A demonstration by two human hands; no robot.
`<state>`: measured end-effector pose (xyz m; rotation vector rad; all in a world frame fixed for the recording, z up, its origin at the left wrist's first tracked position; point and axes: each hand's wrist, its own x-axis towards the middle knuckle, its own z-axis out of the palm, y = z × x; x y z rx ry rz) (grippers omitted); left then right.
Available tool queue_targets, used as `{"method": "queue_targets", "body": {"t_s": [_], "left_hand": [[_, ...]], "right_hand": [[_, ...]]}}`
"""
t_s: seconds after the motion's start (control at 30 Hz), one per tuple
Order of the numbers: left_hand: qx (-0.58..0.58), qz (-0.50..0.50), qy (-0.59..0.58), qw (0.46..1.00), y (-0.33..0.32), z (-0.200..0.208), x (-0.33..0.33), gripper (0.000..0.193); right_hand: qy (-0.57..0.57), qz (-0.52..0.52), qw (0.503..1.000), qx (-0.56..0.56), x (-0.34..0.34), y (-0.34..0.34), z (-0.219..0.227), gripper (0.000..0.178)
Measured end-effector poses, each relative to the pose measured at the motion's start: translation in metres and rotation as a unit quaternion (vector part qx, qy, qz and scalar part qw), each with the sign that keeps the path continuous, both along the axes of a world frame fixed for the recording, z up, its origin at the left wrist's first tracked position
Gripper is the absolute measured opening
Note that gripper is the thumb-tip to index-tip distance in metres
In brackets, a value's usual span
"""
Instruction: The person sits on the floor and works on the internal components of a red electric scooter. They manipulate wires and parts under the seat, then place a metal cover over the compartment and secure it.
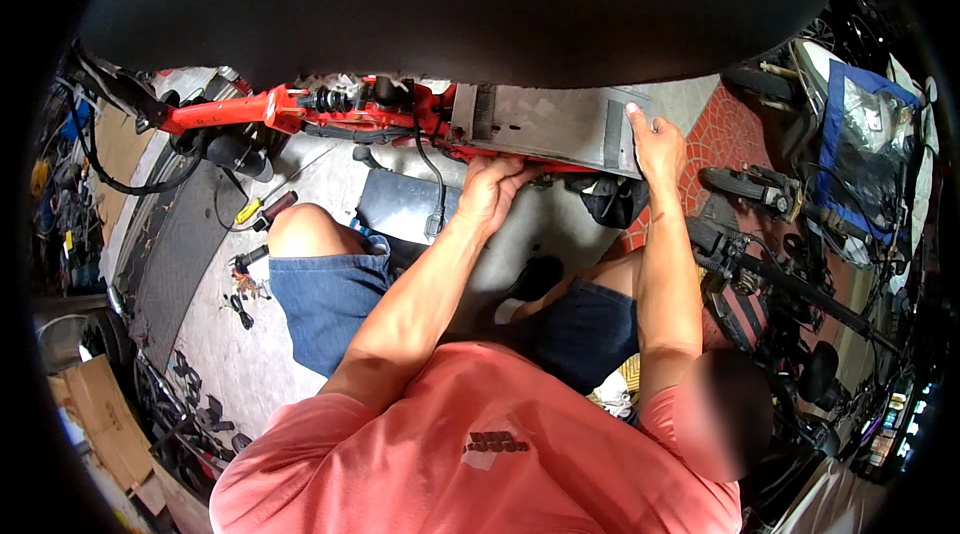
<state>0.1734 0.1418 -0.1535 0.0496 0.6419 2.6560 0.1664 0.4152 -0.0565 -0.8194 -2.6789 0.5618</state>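
Observation:
A red scooter frame [232, 114] lies across in front of me, with a grey metal deck plate [545, 124] at its right part. My left hand [490, 192] is closed at the near edge of the frame, just below the plate's left part. Its fingertips are partly hidden there. My right hand [660, 147] grips the right end of the deck plate, thumb on top and fingers curled at the edge. Next to my left hand a black cable [432, 169] hangs from the frame.
A big black rounded shape [460, 4] covers the top of the view. On the floor at left lie a yellow-handled screwdriver [248, 211], a dark grey mat [185, 259] and small wires [240, 310]. A flat dark panel [400, 204] lies beneath the frame. Another scooter [760, 269] stands at right.

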Motion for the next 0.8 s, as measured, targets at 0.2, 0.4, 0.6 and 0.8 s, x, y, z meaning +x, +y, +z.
{"method": "queue_targets", "body": {"t_s": [0.2, 0.4, 0.6, 0.8], "left_hand": [[-0.07, 0.056, -0.053, 0.995, 0.013, 0.017, -0.003, 0.033], [-0.103, 0.075, -0.092, 0.988, 0.019, 0.003, -0.013, 0.03], [-0.099, 0.107, -0.12, 0.982, 0.02, 0.021, -0.009, 0.03], [-0.063, 0.076, -0.118, 0.988, 0.017, 0.007, -0.011, 0.032]], "right_hand": [[-0.049, -0.003, 0.997, 0.061, -0.001, -0.002, 0.0, 0.078], [-0.059, -0.018, 0.996, 0.062, -0.004, -0.003, -0.001, 0.081], [-0.042, -0.039, 0.997, 0.057, -0.002, -0.007, 0.016, 0.073], [0.164, 0.071, 0.982, 0.059, 0.002, 0.041, -0.041, 0.04]]}}
